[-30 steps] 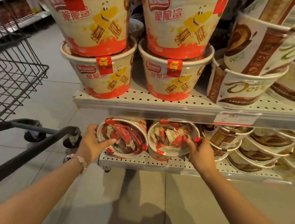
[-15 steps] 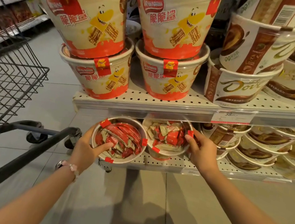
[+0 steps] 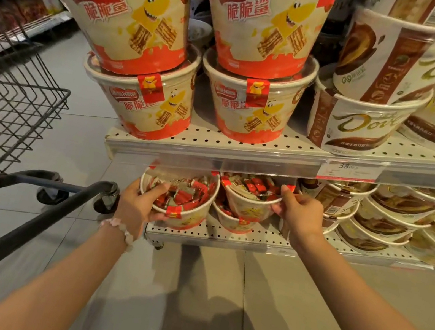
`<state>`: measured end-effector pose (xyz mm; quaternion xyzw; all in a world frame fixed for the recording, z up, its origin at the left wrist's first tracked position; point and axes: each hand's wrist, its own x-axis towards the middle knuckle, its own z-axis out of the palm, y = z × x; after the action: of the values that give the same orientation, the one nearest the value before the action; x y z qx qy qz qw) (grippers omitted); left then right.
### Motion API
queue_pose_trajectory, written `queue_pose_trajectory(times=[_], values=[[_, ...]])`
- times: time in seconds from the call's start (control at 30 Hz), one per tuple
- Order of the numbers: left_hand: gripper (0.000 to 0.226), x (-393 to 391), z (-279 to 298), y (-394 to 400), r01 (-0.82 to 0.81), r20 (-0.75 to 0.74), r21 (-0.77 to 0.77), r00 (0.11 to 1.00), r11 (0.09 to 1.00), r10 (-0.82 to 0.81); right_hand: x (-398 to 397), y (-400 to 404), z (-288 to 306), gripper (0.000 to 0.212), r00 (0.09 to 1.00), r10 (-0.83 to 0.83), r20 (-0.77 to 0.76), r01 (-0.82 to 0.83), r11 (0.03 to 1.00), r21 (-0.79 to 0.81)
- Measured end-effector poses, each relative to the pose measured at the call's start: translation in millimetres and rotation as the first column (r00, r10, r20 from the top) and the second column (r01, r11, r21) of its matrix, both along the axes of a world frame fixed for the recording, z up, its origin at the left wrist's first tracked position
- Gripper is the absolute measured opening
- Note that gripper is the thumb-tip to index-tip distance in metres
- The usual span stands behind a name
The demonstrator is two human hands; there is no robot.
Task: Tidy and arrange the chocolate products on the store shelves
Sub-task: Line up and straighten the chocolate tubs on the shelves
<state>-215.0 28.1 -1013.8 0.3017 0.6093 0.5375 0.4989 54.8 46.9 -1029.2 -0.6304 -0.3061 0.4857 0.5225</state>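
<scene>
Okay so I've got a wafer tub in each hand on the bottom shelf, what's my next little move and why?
Probably ease the left tub back onto the bottom shelf: your left hand holds it at the front edge, tilted toward you, while the right tub, held by your right hand, sits farther in.

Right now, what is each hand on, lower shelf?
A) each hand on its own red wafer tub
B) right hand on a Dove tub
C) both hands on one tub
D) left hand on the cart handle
A: the left hand grips the left red wafer tub; the right hand holds the rim of the neighbouring red wafer tub.
</scene>
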Motion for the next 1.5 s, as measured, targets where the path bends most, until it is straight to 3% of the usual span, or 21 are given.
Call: queue_pose_trajectory(times=[0.17,0.3,0.37,0.43,0.5,0.57,0.77,1.1,1.5], values=[[0.02,-0.4,-3.4,4.5,-0.014,0.0,-0.024,1.0,1.0,0.014,4.4,-4.9,2.5,0.03,0.998,0.062,0.002,-0.062,0.998,0.024],[0.028,-5.5,-6.1,-5.3,0.085,-0.006,0.103,0.996,0.991,-0.085,10.0,-12.7,-2.0,0.029,0.988,0.105,0.111,-0.11,0.993,0.037],[0.056,-11.5,-15.1,-13.3,0.209,-0.152,0.128,0.97,0.969,-0.19,8.2,-16.8,-8.0,0.034,0.951,0.149,0.27,-0.171,0.984,0.059],[0.091,-17.3,-28.9,-16.7,0.317,-0.376,0.066,0.886,0.946,-0.271,2.8,-18.9,-10.3,0.051,0.899,0.206,0.386,-0.256,0.963,0.082],[0.105,-20.2,-38.9,-15.2,0.312,-0.515,0.039,0.82,0.949,-0.249,-2.3,-17.7,-15.9,0.073,0.894,0.257,0.368,-0.317,0.942,0.111],[0.111,-20.3,-43.2,-9.2,0.305,-0.492,0.072,0.839,0.95,-0.232,-5.2,-14.2,-22.2,0.088,0.917,0.274,0.291,-0.325,0.935,0.145],[0.114,-17.4,-48.6,0.9,0.298,-0.369,0.146,0.901,0.943,-0.227,-12.1,-0.8,-33.8,0.108,0.926,0.238,0.294,-0.298,0.937,0.18],[0.098,-22.2,-47.6,20.5,0.197,-0.344,0.199,0.931,0.96,-0.119,-21.8,8.3,-28.2,0.097,0.92,0.212,0.329,-0.281,0.943,0.178],[0.106,-27.9,-61.3,24.4,0.222,-0.368,0.197,0.92,0.955,-0.138,-18.8,11.8,-33.9,0.096,0.911,0.269,0.314,-0.326,0.934,0.146]])
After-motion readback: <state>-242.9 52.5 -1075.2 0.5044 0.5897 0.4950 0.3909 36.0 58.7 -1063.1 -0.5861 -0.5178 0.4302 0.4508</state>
